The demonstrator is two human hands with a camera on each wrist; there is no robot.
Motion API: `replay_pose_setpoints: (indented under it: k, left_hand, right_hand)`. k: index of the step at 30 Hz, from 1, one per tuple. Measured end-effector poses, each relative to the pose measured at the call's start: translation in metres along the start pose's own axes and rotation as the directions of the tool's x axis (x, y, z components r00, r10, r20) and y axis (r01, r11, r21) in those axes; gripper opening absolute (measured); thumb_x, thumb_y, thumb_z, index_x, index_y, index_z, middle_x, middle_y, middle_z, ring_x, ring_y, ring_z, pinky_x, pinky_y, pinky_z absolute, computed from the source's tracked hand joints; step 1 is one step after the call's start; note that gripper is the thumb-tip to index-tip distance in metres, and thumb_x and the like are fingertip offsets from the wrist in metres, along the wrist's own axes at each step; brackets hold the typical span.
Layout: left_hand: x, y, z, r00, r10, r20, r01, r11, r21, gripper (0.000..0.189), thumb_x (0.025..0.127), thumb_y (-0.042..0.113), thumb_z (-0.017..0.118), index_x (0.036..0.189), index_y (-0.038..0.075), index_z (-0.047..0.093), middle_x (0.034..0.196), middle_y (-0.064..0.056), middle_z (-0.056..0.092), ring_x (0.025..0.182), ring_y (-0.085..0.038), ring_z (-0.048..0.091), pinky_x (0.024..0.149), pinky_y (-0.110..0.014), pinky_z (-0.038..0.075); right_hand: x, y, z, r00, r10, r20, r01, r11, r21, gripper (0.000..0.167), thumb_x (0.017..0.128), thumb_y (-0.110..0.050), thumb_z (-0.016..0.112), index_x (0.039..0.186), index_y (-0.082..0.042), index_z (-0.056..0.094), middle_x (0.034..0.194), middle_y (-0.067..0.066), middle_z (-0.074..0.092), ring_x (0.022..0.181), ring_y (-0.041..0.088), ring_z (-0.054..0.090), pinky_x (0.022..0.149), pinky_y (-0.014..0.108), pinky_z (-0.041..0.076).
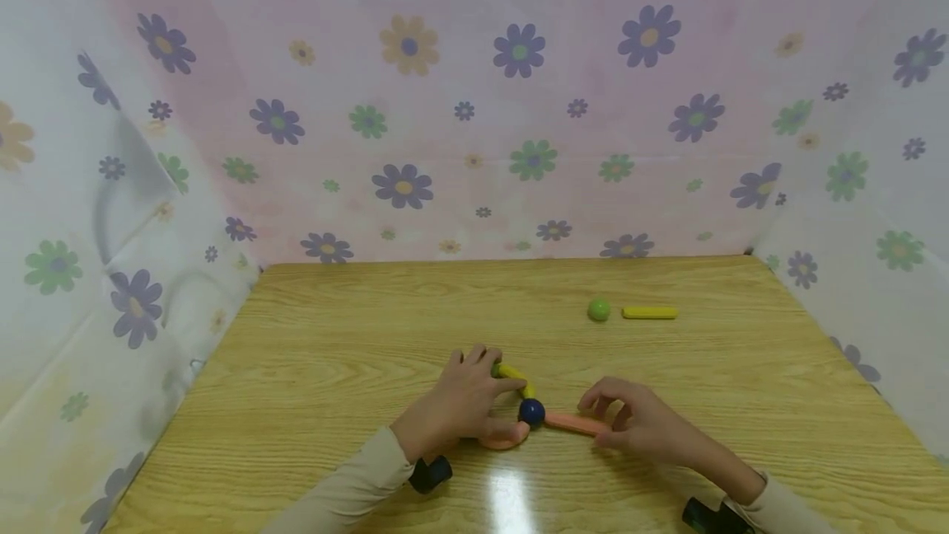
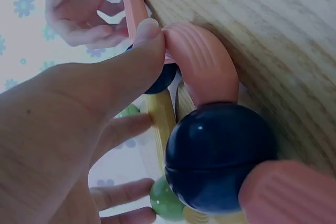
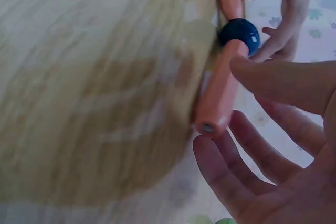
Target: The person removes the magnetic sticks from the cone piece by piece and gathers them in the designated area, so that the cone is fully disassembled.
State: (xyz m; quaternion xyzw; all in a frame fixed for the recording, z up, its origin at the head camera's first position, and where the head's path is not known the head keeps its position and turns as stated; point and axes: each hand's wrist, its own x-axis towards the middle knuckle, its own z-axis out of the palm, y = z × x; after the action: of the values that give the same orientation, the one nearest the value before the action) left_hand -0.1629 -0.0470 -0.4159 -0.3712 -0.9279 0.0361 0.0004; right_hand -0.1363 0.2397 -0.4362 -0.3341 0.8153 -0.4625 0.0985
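Ribbed rods and balls lie joined on the table in front of me. My left hand (image 1: 470, 394) spans them from above, its thumb on a curved pink rod (image 2: 202, 61). Its other fingers touch a yellow rod (image 2: 161, 124) and a green ball (image 2: 167, 200). A dark blue ball (image 1: 531, 412) joins the curved yellow piece (image 1: 513, 372) to a straight pink rod (image 1: 571, 422). That rod's free end, with a small grey disc in it, sits between the thumb and fingertips of my right hand (image 1: 641, 423). Another blue ball (image 2: 220, 150) shows under the left wrist.
Farther back on the wooden table (image 1: 371, 311) are a light green ball (image 1: 599, 310) and a straight yellow stick (image 1: 649, 313), side by side. Flower-patterned cloth (image 1: 460, 147) hangs behind the table and along both sides.
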Motion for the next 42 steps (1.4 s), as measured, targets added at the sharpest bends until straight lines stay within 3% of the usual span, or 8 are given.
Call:
replay_pose_setpoints:
  k: [5,11,16,19,24,32,38,42]
  left_hand:
    - [-0.002,-0.001,-0.001,1.000,0.009,-0.003,-0.010,0.995,-0.104,0.064,0.080,0.073,0.052,0.130,0.032,0.058,0.130,-0.007,0.047,0.120,-0.025,0.042,0.095,-0.045,0.040]
    - [-0.005,-0.004,0.003,0.991,0.132,0.004,-0.125,0.952,-0.279,0.056,0.085,0.057,0.061,0.134,0.030,0.053,0.142,-0.003,0.042,0.132,-0.021,0.036,0.103,-0.055,0.031]
    - [-0.004,-0.005,0.006,0.974,0.229,-0.002,-0.221,0.939,-0.262,0.066,0.083,0.057,0.062,0.141,0.034,0.043,0.145,0.000,0.040,0.136,-0.021,0.032,0.101,-0.063,0.027]
    - [-0.003,-0.005,0.007,0.967,0.253,-0.007,-0.247,0.939,-0.239,0.067,0.082,0.058,0.062,0.142,0.035,0.043,0.146,0.000,0.040,0.136,-0.021,0.031,0.101,-0.064,0.026]
    - [-0.002,-0.005,0.008,0.968,0.249,-0.012,-0.245,0.941,-0.233,0.067,0.082,0.059,0.061,0.141,0.034,0.043,0.146,0.001,0.040,0.136,-0.021,0.033,0.100,-0.064,0.027]
    - [0.000,-0.002,0.006,0.982,0.187,-0.019,-0.188,0.968,-0.165,0.068,0.080,0.063,0.060,0.140,0.035,0.044,0.143,0.002,0.043,0.133,-0.019,0.037,0.097,-0.063,0.033]
    - [0.000,-0.001,0.006,0.991,0.134,-0.015,-0.134,0.974,-0.180,0.065,0.081,0.061,0.061,0.138,0.035,0.046,0.142,0.002,0.044,0.131,-0.019,0.039,0.096,-0.062,0.034]
    - [0.000,0.000,0.006,0.994,0.112,-0.006,-0.111,0.974,-0.198,0.064,0.081,0.060,0.063,0.138,0.036,0.047,0.142,0.002,0.045,0.131,-0.019,0.040,0.096,-0.063,0.034]
  right_hand:
    - [0.002,0.009,0.004,0.998,0.046,-0.044,-0.049,0.996,-0.075,0.021,0.081,-0.008,0.075,0.098,-0.012,0.065,0.092,0.001,0.063,0.079,0.011,0.060,0.060,0.028,0.052]
    - [0.005,0.017,0.001,0.991,0.062,-0.117,-0.075,0.991,-0.111,0.012,0.083,-0.007,0.073,0.092,-0.012,0.068,0.090,0.001,0.066,0.078,0.010,0.062,0.061,0.027,0.053]
    - [0.009,0.018,-0.003,0.991,0.031,-0.131,-0.040,0.997,-0.067,0.011,0.083,-0.003,0.072,0.091,-0.008,0.068,0.091,0.007,0.065,0.081,0.016,0.063,0.062,0.028,0.054]
    - [0.010,0.017,-0.005,0.989,0.049,-0.140,-0.055,0.998,-0.041,0.011,0.082,-0.004,0.072,0.093,-0.005,0.068,0.093,0.009,0.065,0.083,0.017,0.063,0.064,0.027,0.054]
    - [0.011,0.018,-0.009,0.977,0.116,-0.180,-0.125,0.991,-0.044,0.013,0.082,-0.009,0.073,0.094,-0.006,0.070,0.096,0.010,0.066,0.084,0.016,0.064,0.067,0.025,0.054]
    - [0.008,0.022,-0.013,0.976,0.131,-0.174,-0.126,0.991,0.039,0.016,0.081,-0.004,0.073,0.097,-0.001,0.070,0.096,0.014,0.067,0.085,0.016,0.065,0.069,0.027,0.054]
    - [0.005,0.022,-0.012,0.975,0.123,-0.187,-0.118,0.992,0.040,0.016,0.083,-0.007,0.072,0.097,-0.001,0.071,0.095,0.014,0.067,0.082,0.014,0.066,0.067,0.028,0.054]
    - [0.004,0.018,-0.012,0.964,0.190,-0.187,-0.179,0.981,0.074,0.017,0.085,-0.010,0.071,0.099,-0.001,0.071,0.097,0.014,0.067,0.081,0.014,0.066,0.068,0.028,0.054]
